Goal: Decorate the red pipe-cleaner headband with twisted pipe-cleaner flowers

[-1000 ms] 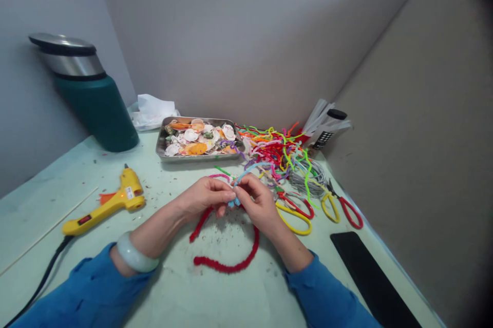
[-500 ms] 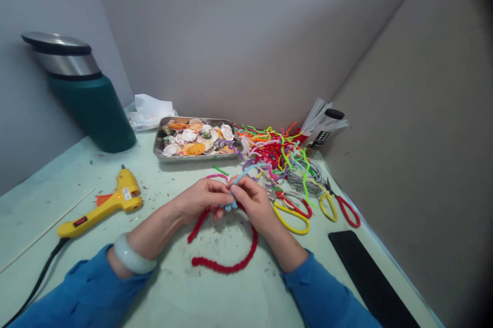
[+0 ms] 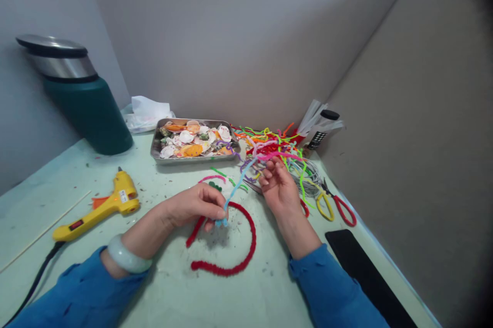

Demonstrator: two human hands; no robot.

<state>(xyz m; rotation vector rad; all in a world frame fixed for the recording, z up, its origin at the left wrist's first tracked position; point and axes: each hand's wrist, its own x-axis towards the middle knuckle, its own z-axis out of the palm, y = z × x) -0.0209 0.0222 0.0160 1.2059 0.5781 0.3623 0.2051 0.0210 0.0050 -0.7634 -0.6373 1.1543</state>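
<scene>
My left hand [image 3: 204,206] is closed in a pinch on a light blue pipe cleaner [image 3: 241,181] near its curled lower end. The strand's free part slants up to the right from the fingertips. My right hand [image 3: 280,187] is raised beside the upper end, palm turned partly up and fingers loosely curled and apart, and I see nothing gripped in it. A bright pink pipe cleaner [image 3: 283,155] lies just beyond those fingertips. Below my hands, a thick red fuzzy pipe cleaner [image 3: 252,246] forms an open loop on the table, partly hidden by my left hand.
A metal tray [image 3: 192,161] of shells stands at the back beside a heap of coloured pipe cleaners [image 3: 265,138]. To the left are a yellow glue gun [image 3: 103,207] and a green bottle [image 3: 87,112]. Scissors [image 3: 344,210] and a black strip [image 3: 365,271] lie right.
My hands have parted: the right moved up and right, off the light blue pipe cleaner, while the left shifted slightly left and down with it. More of the strand now shows.
</scene>
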